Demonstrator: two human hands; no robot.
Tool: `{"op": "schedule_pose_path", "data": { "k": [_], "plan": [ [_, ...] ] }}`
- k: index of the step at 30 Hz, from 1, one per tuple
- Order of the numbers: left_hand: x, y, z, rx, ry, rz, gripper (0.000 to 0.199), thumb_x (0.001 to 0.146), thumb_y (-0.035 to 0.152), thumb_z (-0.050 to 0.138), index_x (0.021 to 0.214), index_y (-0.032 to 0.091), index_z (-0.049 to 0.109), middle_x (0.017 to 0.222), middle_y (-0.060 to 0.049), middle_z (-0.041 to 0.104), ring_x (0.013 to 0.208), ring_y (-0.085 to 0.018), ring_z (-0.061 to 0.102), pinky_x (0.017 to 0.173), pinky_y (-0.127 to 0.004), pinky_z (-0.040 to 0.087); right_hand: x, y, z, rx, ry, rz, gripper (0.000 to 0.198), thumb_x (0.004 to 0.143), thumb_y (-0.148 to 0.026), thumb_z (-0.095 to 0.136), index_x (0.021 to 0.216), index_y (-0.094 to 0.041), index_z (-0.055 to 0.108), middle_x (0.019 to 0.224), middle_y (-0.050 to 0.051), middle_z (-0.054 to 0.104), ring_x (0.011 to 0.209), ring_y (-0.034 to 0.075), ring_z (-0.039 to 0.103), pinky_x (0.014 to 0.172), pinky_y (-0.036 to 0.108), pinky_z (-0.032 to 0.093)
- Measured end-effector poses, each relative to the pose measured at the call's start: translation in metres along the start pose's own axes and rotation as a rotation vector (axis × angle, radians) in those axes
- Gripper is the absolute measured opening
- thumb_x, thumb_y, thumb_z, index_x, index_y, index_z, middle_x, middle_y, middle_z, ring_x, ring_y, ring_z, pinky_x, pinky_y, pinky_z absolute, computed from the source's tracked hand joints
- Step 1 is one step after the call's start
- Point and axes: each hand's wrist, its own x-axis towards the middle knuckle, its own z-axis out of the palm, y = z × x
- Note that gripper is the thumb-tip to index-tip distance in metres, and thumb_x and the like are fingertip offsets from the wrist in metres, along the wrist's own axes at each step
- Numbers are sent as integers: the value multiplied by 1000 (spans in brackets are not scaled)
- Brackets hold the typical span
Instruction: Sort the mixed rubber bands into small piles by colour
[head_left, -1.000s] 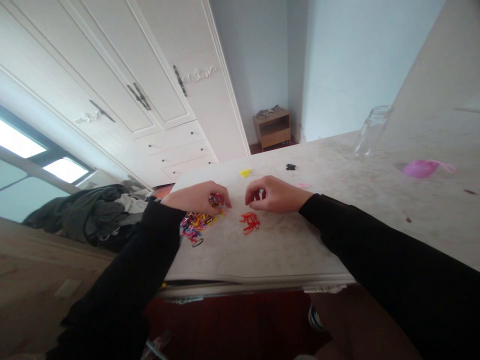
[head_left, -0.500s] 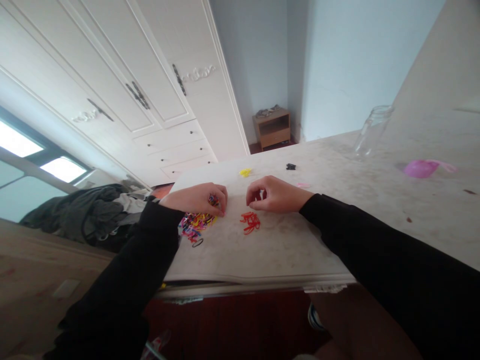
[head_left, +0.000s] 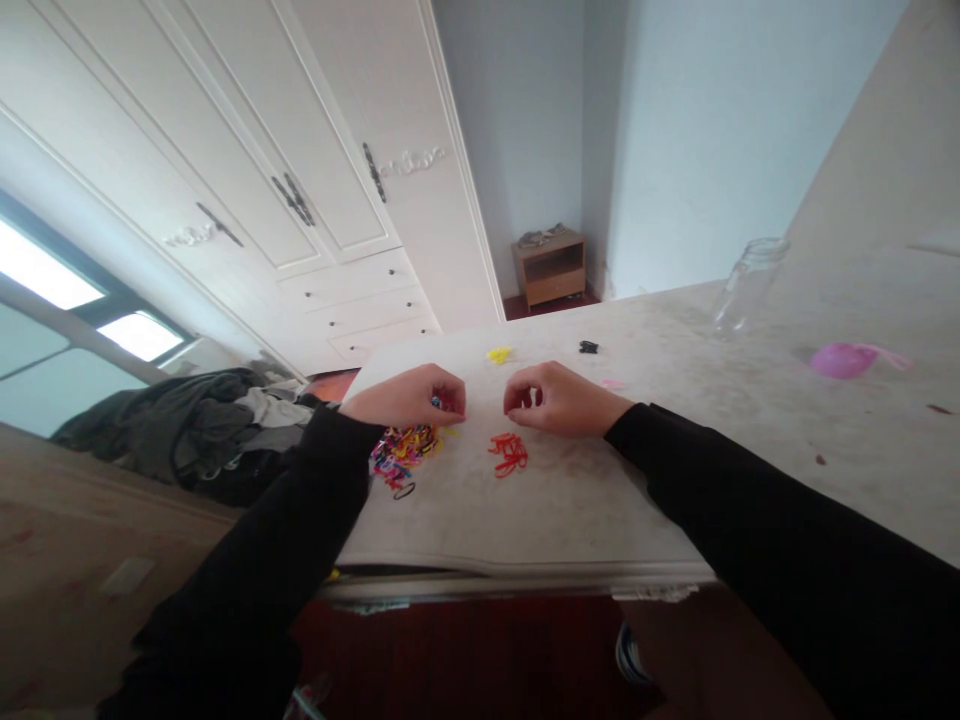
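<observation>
My left hand [head_left: 409, 395] hovers at the upper right edge of a mixed heap of small coloured rubber bands [head_left: 405, 450], its thumb and fingertips pinched together. What the pinch holds, if anything, is too small to make out. Across a short gap, my right hand [head_left: 566, 400] is also curled into a pinch, with nothing I can name at its fingertips. Below and between the hands lies a loose pile of red rubber bands [head_left: 508, 455]. Farther back are a small yellow pile [head_left: 499, 355], a black pile [head_left: 589, 347] and a few pale pink bands [head_left: 612, 384].
On the right of the pale table [head_left: 600, 520] stand a clear glass jar [head_left: 742, 295] and a pink balloon-like object [head_left: 844, 360]. Dark clothes [head_left: 180, 430] are heaped beyond the left side. A white wardrobe [head_left: 337, 230] and a small wooden cabinet [head_left: 553, 275] stand behind.
The view has shifted slightly, so things appear a little lower and farther right. My left fingertips have risen a little from the mixed heap; my right hand keeps nearly the same pose.
</observation>
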Motion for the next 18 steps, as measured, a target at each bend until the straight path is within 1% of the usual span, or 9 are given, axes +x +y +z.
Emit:
{"op": "schedule_pose_path", "data": {
  "k": [3, 5, 7, 9, 12, 15, 18],
  "plan": [
    [3, 3, 3, -35, 51, 33, 12, 85, 28, 73, 81, 17, 76, 77, -1, 75, 70, -13, 65, 68, -25, 47, 0, 1, 1, -45, 13, -36, 16, 75, -2, 63, 76, -14, 74, 74, 1, 70, 70, 12, 58, 69, 25, 44],
    [4, 7, 5, -54, 91, 57, 14, 85, 30, 74, 81, 17, 76, 76, -1, 75, 69, -12, 63, 67, -25, 47, 0, 1, 2, -52, 26, -67, 15, 77, -3, 64, 79, -14, 74, 77, 2, 71, 73, 12, 59, 72, 26, 45],
    [6, 10, 8, -88, 121, 77, 17, 86, 33, 76, 80, 17, 77, 75, -2, 75, 68, -12, 63, 67, -25, 47, -1, 1, 4, -39, 42, -93, 15, 78, -5, 66, 87, -14, 75, 84, 3, 73, 77, 13, 61, 75, 27, 47],
    [7, 14, 10, -128, 149, 89, 19, 85, 35, 76, 81, 17, 78, 75, -2, 75, 69, -12, 63, 67, -25, 47, -1, 0, 5, -26, 39, -105, 20, 79, -7, 68, 96, -15, 75, 93, 4, 75, 82, 14, 62, 78, 28, 48],
    [9, 15, 13, -185, 202, 105, 18, 84, 34, 77, 81, 16, 77, 74, -2, 75, 68, -12, 64, 66, -24, 48, -2, -1, 6, -20, -11, -110, 26, 80, -8, 69, 103, -16, 75, 101, 6, 76, 84, 15, 63, 79, 29, 49],
    [11, 15, 16, -220, 228, 116, 16, 83, 32, 78, 81, 16, 77, 74, -2, 75, 67, -12, 65, 66, -24, 50, -3, -2, 6, -4, -66, -131, 28, 79, -8, 70, 105, -15, 76, 104, 8, 76, 83, 15, 63, 78, 29, 50],
    [12, 14, 19, -227, 238, 113, 16, 83, 31, 79, 81, 16, 77, 74, -2, 76, 67, -12, 66, 67, -24, 52, -2, -4, 8, 5, -65, -128, 26, 78, -6, 68, 100, -14, 77, 102, 8, 76, 82, 14, 64, 77, 28, 49]
  ]
}}
